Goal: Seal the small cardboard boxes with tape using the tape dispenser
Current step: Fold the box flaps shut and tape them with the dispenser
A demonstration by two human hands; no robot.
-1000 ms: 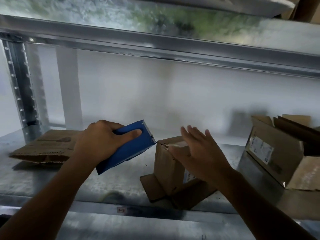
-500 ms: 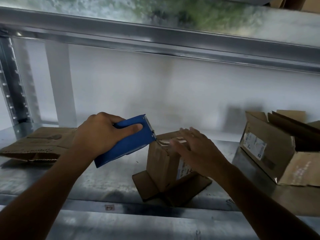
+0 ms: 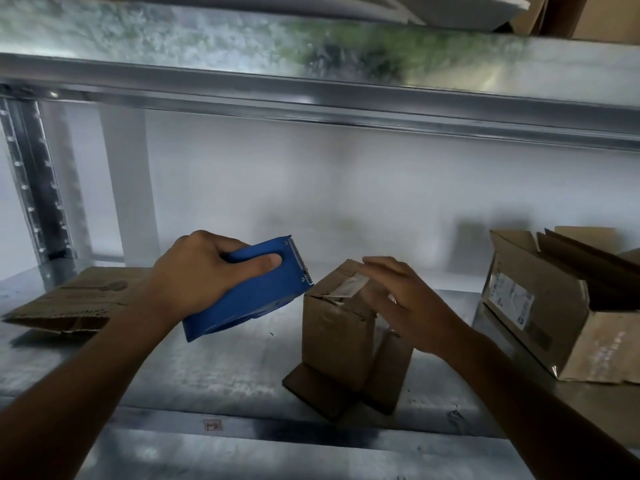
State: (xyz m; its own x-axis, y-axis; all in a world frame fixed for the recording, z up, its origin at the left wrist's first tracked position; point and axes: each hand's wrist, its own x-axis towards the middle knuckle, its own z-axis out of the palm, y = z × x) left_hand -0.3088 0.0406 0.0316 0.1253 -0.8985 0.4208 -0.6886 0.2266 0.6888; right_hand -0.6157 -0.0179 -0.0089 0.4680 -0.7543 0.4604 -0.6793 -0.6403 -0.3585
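A small brown cardboard box (image 3: 334,334) stands upright in the middle of the metal shelf (image 3: 214,372), with flaps spread flat at its base. A strip of clear tape (image 3: 348,287) lies across its top. My left hand (image 3: 199,275) grips the blue tape dispenser (image 3: 256,292), whose toothed blade sits at the box's top left edge. My right hand (image 3: 405,303) lies with straight fingers on the top and right side of the box.
A flattened cardboard box (image 3: 72,299) lies at the left of the shelf. A larger open cardboard box (image 3: 561,306) with a white label lies tipped at the right. Another metal shelf (image 3: 311,74) hangs overhead, and a perforated upright post (image 3: 33,181) stands at the left.
The dispenser moved right until its blade met the box's top left edge. My right hand came down from hovering onto the top of the box.
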